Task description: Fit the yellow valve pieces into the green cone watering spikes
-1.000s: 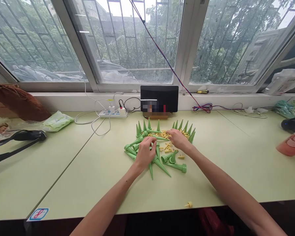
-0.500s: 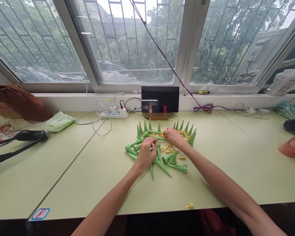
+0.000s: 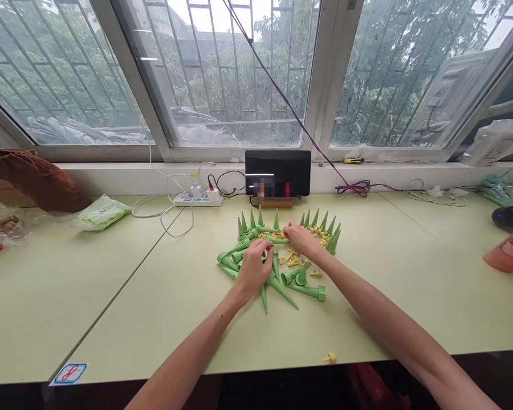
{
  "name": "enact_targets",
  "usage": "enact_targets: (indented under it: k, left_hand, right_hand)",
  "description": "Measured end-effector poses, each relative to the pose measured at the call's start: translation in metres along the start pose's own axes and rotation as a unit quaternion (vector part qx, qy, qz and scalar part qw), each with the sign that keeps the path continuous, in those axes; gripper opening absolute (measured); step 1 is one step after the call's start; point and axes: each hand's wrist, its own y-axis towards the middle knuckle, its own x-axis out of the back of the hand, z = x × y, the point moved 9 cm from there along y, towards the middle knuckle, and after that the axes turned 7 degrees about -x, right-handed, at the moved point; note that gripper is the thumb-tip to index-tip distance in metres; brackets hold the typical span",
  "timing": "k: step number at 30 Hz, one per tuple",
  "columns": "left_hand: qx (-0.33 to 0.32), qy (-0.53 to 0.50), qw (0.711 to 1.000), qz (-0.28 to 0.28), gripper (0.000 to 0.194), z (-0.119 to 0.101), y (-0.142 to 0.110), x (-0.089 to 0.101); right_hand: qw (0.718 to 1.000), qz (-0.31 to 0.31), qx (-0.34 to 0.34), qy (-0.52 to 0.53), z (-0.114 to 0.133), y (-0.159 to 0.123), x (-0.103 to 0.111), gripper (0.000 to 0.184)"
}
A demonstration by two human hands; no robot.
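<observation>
My left hand (image 3: 255, 265) is closed, thumb and fingers drawn together, over a heap of green plastic spikes (image 3: 282, 289). Whatever its fingertips may hold is hidden. Farther off, my right hand (image 3: 302, 239) reaches in with curled fingers among small yellow plastic pieces (image 3: 293, 259). Its fingertips are too small and covered to show what is in them. Green cones stand point up in an arc behind both hands, among them one upright cone (image 3: 276, 219) near my right fingers. A spike with a capped end (image 3: 310, 291) lies in front of the heap.
A black screen (image 3: 277, 173) on a brown stand is behind the parts. A power strip (image 3: 199, 198) with white cables lies to its left. One yellow piece (image 3: 330, 358) sits by the table's front edge. An orange-red cup (image 3: 511, 250) is at the far right, a green-white packet (image 3: 102, 213) at the left.
The black strapped object at the left side of the table is out of view now. Both hands have kept almost the same place and pose; the spikes look unchanged.
</observation>
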Motion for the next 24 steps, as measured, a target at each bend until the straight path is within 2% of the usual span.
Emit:
enact_targets:
  k: [4,7,9,13,19,24]
  left_hand:
    - [0.005,0.001,1.000,-0.003,0.014,0.000,0.000,0.001]
    - [0.002,0.005,1.000,-0.004,0.014,0.000,0.000,0.001]
    - [0.003,0.004,1.000,0.002,0.014,0.001,0.000,-0.001]
    - [-0.011,0.001,1.000,0.022,0.019,0.002,-0.001,-0.007]
    - [-0.032,-0.007,0.999,0.029,0.015,-0.001,-0.001,-0.010]
    - [-0.038,0.000,0.999,0.034,0.014,-0.005,0.000,-0.009]
  right_hand:
    - [0.999,-0.035,0.010,0.009,0.001,-0.015,0.015,0.017]
    - [0.991,-0.100,0.055,0.070,0.004,-0.034,0.029,0.018]
    - [0.984,-0.117,0.084,0.104,0.005,-0.047,0.030,0.015]
    - [0.973,-0.128,0.130,0.144,0.010,-0.063,0.023,0.011]
    - [0.960,-0.113,0.162,0.201,0.019,-0.064,0.012,0.013]
    - [0.951,-0.093,0.161,0.246,0.017,-0.066,0.010,0.019]
